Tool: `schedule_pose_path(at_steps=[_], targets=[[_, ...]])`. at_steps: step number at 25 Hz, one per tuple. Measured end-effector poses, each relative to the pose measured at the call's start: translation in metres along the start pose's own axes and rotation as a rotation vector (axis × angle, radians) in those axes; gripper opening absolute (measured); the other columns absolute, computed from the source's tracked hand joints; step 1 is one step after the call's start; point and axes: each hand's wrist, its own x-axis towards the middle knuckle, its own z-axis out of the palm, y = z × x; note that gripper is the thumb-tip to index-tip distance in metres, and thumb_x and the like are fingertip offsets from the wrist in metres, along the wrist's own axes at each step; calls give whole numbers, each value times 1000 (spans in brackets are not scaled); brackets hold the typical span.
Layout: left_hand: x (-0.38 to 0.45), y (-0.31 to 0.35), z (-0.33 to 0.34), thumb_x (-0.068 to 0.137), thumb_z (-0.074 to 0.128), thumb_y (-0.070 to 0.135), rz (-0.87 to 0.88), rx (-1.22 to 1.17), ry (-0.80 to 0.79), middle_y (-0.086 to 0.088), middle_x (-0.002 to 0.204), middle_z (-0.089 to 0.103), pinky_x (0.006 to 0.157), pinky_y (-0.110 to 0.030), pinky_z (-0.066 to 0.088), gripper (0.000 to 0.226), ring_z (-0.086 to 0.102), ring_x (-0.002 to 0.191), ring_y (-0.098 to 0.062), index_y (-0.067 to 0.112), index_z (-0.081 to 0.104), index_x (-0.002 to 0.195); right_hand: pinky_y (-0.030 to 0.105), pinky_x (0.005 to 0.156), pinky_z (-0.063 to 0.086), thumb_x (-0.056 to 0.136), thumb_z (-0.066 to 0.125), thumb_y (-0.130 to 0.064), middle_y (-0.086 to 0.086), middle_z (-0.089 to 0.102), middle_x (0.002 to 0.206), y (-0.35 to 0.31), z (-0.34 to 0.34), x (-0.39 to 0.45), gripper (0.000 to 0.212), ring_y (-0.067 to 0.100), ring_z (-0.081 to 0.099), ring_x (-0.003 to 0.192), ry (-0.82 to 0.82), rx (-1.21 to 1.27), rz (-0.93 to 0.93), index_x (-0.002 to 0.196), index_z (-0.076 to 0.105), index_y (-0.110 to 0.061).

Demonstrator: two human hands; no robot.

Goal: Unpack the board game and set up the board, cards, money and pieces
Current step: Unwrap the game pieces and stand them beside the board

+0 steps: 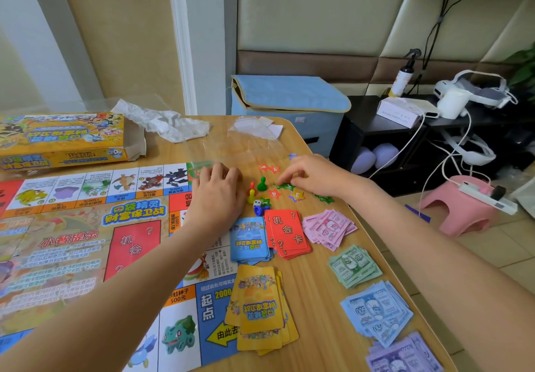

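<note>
Pinching a green star (285, 186), right hand (314, 175).

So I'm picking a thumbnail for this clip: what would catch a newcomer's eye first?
Probably the two hands meeting over the small pieces at the table's far side: the left hand beside the green pawn, the right hand reaching for a green star token. Next, the bright board spread at left, then the red cards and yellow cards beside it.
</note>
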Motion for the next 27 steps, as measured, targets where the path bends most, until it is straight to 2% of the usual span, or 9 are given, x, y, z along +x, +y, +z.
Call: schedule_pose_path(at_steps=[3,5,8,10,12,15,20,23,27], targets=[[0,-1,0,97,38,35,1,2,-1,-9,119,46,92,-36,29,34,39,110,-28,13,51,119,34,84,48,91,50,-1,-9,61,96,10,-3,1,33,21,60,90,15,19,40,98,73,-25],[0,-1,1,97,38,35,2,6,1,-8,119,46,91,-36,29,33,40,110,-27,13,51,119,39,82,51,90,50,-1,-3,66,100,16,-5,1,36,27,63,88,15,17,61,94,73,-28],[1,-1,1,97,38,35,2,0,1,-8,118,46,92,-36,29,33,39,110,-28,14,51,119,22,74,45,90,55,-5,-1,67,104,16,-8,-4,26,10,58,82,35,36,64,97,73,-21],[1,-1,1,97,38,35,-1,2,-4,-8,118,46,92,-36,29,34,39,110,-27,14,51,120,15,66,40,88,62,-12,-7,67,95,7,-8,-8,16,7,53,77,82,112,31,96,73,-21],[1,-1,1,97,38,35,-6,7,-6,-9,118,46,92,-36,30,34,39,110,-28,13,51,120,10,59,36,84,68,-17,-14,62,81,-8,-5,-10,11,1,49,69,63,164,-28,93,74,-21],[0,0,2,96,39,35,-4,6,6,-10,117,48,90,-37,30,35,41,109,-30,12,52,118,7,56,35,81,71,-16,-12,54,71,-21,6,-5,16,-9,46,56,-12,138,-98,97,74,-17],[0,0,1,96,39,36,-10,14,0,-11,117,48,91,-39,31,36,41,110,-31,11,52,118,7,54,34,80,72,-15,-8,49,68,-23,15,-1,24,-10,42,50,-60,137,-80,105,70,-17],[1,0,2,96,38,35,-9,12,-2,-10,118,47,91,-37,30,34,40,110,-29,12,51,119,7,51,34,80,72,-9,-8,48,64,-23,11,-2,18,-7,43,44,-74,146,-49,97,68,-9],[1,0,1,97,38,35,-9,7,-4,-9,117,46,92,-37,30,34,40,110,-29,13,51,119,11,53,35,78,74,-11,-6,52,63,-19,7,-4,11,-2,44,46,-87,223,29,79,64,-17]])
